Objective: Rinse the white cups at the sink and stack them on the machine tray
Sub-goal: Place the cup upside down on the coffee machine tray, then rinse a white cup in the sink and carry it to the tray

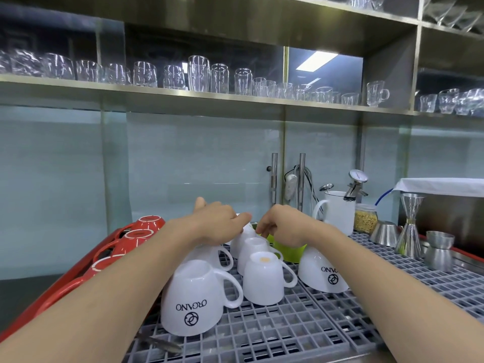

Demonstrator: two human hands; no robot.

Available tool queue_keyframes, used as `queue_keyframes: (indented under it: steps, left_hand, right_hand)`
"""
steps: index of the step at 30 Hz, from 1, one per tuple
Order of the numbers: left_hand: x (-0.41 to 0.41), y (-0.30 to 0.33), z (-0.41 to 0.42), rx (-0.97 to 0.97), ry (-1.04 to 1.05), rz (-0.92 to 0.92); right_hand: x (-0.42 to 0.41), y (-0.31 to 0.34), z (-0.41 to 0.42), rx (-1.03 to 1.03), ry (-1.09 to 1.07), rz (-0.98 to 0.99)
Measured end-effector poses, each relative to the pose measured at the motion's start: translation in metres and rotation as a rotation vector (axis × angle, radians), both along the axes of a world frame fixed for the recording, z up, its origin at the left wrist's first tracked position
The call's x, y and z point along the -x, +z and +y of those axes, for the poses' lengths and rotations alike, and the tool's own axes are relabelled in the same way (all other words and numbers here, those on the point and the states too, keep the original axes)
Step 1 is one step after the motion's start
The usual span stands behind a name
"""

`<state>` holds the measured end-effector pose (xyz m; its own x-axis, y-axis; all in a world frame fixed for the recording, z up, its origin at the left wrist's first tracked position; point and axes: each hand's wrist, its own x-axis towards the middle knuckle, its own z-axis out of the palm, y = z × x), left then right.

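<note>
Glossy white cups (263, 280) stand upside down, clustered on the grey grid tray (301, 334).

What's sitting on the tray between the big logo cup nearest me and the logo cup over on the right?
In the head view, a smaller plain white cup stands upside down on the grey grid tray, between the near logo cup and the right logo cup.

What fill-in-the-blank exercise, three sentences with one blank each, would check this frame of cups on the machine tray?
1. The white cups stand ____ on the grey grid tray.
2. Along the tray's left edge lies a row of ____ cups.
3. The left hand and the right hand meet over the ____ end of the row of white cups.

Missing words: upside down; red; far
</note>
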<state>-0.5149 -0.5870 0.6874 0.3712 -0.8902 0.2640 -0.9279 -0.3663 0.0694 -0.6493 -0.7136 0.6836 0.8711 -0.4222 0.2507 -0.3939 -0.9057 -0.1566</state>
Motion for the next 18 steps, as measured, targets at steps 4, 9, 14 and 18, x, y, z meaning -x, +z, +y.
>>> queue_keyframes:
  steps: [4,9,14,18]
  left_hand:
    - [0.001,-0.005,0.001,-0.009,-0.006,-0.033]
    - [0.001,-0.010,-0.003,0.002,0.003,-0.030]
    - [0.012,-0.007,0.003,0.003,-0.031,0.088]
    - [0.011,-0.008,0.005,0.001,-0.002,0.161]
  right_hand:
    - [0.002,0.002,0.003,-0.019,0.002,-0.003]
    - [0.006,0.002,0.006,-0.032,0.007,-0.004]
    - [0.008,0.002,0.007,-0.042,0.022,-0.020]
    - [0.009,0.004,0.008,-0.052,0.033,-0.015]
